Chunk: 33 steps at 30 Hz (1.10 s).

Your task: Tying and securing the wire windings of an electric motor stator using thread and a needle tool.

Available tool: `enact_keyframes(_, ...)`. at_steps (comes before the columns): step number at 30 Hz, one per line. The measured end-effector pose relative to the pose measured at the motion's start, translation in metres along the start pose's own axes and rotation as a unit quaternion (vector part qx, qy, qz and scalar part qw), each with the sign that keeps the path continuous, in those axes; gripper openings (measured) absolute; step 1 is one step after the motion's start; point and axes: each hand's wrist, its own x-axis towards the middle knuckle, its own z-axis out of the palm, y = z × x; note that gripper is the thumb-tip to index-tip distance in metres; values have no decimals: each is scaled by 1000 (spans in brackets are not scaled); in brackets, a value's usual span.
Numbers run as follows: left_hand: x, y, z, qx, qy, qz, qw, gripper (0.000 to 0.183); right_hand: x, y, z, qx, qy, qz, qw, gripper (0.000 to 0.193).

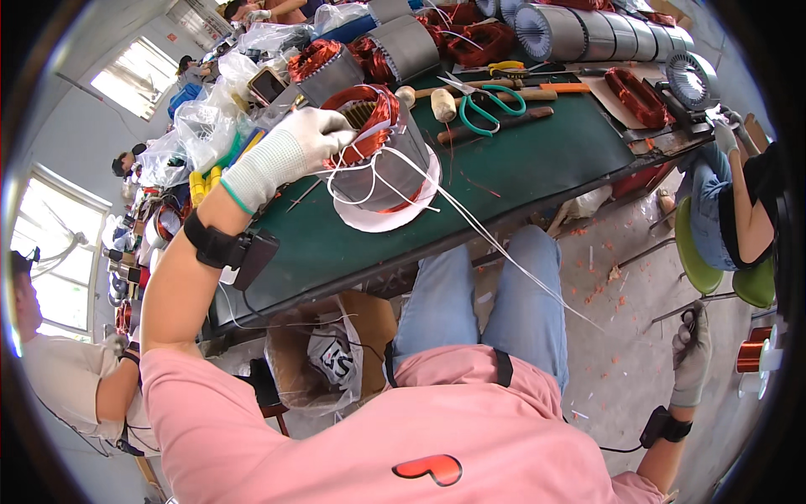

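Observation:
A grey motor stator (401,160) with a red copper winding (369,134) stands on a round white pad (369,217) at the table's near edge. My left hand (306,144), in a white knitted glove, has its fingers curled over the winding's left side. White lacing cord (478,225) loops around the winding, and a long length runs right and down past my knees, its far end fading from sight. Out to the far right, low beside the table, my gloved right hand (692,357) is closed with dark loop-like shapes at its fingers; I cannot make out what they are.
Green-handled scissors (495,105), a wooden mallet head (442,105) and yellow-handled pliers (506,67) lie behind the stator on the green table (554,151). More stators (571,34) line the back. Co-workers sit left and right; a green chair (701,252) stands right. A lined carton (365,336) sits below.

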Motion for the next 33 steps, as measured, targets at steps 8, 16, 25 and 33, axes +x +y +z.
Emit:
enact_keyframes(8, 5, 23, -35, 277, 184, 103, 937, 29, 5, 3, 8, 24, 24, 20, 999, 32)
enact_keyframes(16, -12, 28, -30, -123, 113, 98, 981, 38, 11, 25, 5, 25, 34, 37, 998, 34)
enact_keyframes(25, -4, -26, -41, -119, 185, 28, 975, 24, 19, 30, 3, 38, 49, 48, 997, 35)
enact_keyframes(33, -71, -24, -173, 18, 435, 145, 888, 29, 31, 53, -60, 107, 21, 16, 994, 32)
